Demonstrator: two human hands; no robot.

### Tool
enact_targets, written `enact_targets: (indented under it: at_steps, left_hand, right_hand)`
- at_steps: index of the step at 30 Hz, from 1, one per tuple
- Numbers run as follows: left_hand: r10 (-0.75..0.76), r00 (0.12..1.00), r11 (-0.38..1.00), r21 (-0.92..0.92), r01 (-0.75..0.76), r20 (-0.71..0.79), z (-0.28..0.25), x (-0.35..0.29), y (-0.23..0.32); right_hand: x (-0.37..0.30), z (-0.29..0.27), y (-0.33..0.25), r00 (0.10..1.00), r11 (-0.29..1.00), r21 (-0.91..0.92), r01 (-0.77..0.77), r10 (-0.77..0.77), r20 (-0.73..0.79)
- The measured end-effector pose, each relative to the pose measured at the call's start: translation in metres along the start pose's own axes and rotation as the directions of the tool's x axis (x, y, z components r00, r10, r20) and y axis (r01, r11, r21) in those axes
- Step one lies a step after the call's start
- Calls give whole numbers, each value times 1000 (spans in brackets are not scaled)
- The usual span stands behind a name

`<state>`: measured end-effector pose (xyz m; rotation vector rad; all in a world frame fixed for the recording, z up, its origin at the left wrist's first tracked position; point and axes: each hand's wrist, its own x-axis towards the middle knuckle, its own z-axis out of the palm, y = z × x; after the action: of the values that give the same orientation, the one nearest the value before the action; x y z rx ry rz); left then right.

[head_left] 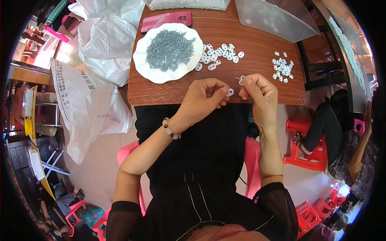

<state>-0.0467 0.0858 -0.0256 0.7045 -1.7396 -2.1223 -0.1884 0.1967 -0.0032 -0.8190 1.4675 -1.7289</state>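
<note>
My left hand (207, 96) is closed in a pinch on a small white oval piece with holes (230, 92), near the table's front edge. Just right of it, my right hand (259, 90) pinches another small white piece (241, 81), with a thin grey pin sticking out to its left. The hands are close but apart. Beyond my left hand stands a white scalloped plate (139, 60) heaped with small grey pins (169, 50). Loose white two-hole pieces (219, 53) lie right of the plate. A second group of white pieces (284, 69) lies farther right.
A pink phone (167, 21) lies behind the plate on the brown wooden table (257, 48). Translucent plastic bins (277, 22) stand at the far side. White sacks (84, 100) sit on the floor at left. Red stools (309, 156) and other people are around.
</note>
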Motion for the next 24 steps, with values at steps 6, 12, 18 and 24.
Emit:
enact_targets:
  at_steps: [6, 12, 18, 24]
  left_hand:
    - [62, 998, 989, -132, -61, 3, 5, -7, -5]
    - [-19, 994, 927, -374, -23, -108, 10, -14, -11]
    - [-104, 995, 956, -277, 99, -4, -1, -21, -3]
    - [14, 991, 952, -301, -55, -136, 4, -24, -5]
  right_hand:
    - [-2, 8, 9, 992, 997, 25, -66, 63, 107]
    - [-11, 22, 6, 985, 999, -17, -44, 46, 168]
    - [-18, 31, 5, 988, 999, -27, 46, -41, 146]
    - [-18, 33, 4, 986, 998, -9, 62, -59, 154]
